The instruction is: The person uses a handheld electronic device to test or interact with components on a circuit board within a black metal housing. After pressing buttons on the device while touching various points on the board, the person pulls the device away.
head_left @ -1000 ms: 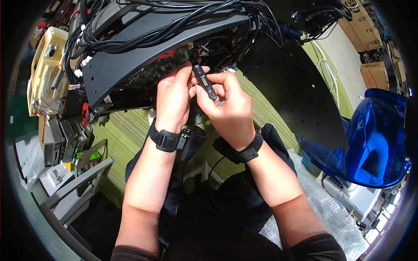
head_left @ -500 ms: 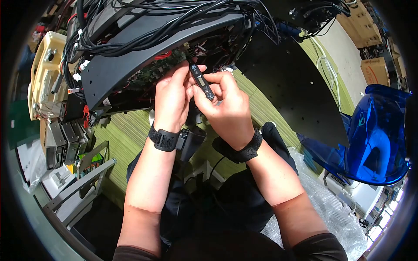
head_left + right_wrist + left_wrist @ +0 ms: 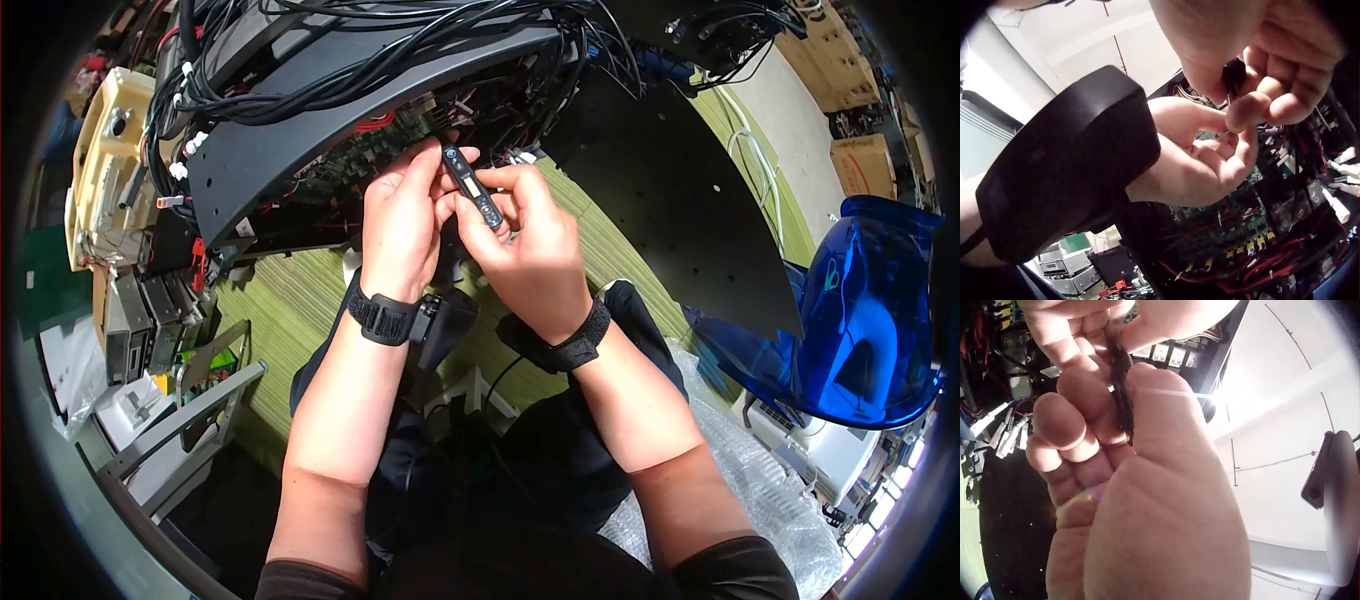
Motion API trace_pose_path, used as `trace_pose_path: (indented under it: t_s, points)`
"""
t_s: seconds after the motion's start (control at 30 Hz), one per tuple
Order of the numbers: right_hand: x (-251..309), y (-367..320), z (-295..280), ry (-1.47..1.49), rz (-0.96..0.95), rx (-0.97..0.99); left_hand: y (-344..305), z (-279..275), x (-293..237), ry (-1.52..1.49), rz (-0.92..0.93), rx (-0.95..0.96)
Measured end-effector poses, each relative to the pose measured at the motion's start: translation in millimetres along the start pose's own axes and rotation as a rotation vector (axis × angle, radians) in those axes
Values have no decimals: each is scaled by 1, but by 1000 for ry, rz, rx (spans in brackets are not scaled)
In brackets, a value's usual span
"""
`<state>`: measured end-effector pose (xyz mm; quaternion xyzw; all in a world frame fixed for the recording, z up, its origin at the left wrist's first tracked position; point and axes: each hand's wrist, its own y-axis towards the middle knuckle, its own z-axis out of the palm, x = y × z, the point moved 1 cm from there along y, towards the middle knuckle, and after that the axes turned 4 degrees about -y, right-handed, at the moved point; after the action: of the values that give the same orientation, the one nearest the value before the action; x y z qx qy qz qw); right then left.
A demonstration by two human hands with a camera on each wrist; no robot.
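A slim black handheld tool [image 3: 471,186] with a small display lies slanted between the two hands in the head view. The right hand [image 3: 530,240] pinches its lower part between thumb and fingers. At its upper end, the left hand [image 3: 400,230] has thumb and fingers closed round it. In the left wrist view a dark, thin piece [image 3: 1124,400] runs between the left thumb and fingers. The right wrist view shows the tool's dark end [image 3: 1234,75] in the right hand, above the left fingertips. Behind the hands is a green circuit board [image 3: 365,150].
A curved black panel [image 3: 290,150] carries bundled black cables [image 3: 330,95] over the board. To the right are a large dark panel [image 3: 680,200] and a blue translucent shell [image 3: 860,320]. A cream plastic part [image 3: 105,170] and a metal frame [image 3: 200,415] stand left.
The hands and the tool shift slightly, first left and then back right in the head view. Both hands keep their hold on it.
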<state>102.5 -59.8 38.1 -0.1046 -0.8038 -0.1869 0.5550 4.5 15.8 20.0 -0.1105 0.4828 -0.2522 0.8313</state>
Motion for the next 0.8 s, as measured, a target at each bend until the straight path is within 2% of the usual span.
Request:
trace_pose_path:
  t_s: [0.07,0.8]
  points:
    - [1,0,0,15,74,50,0,1,0,-12,3,-26]
    - [-3,1,2,32,67,46,2,1,-1,20,25,-36]
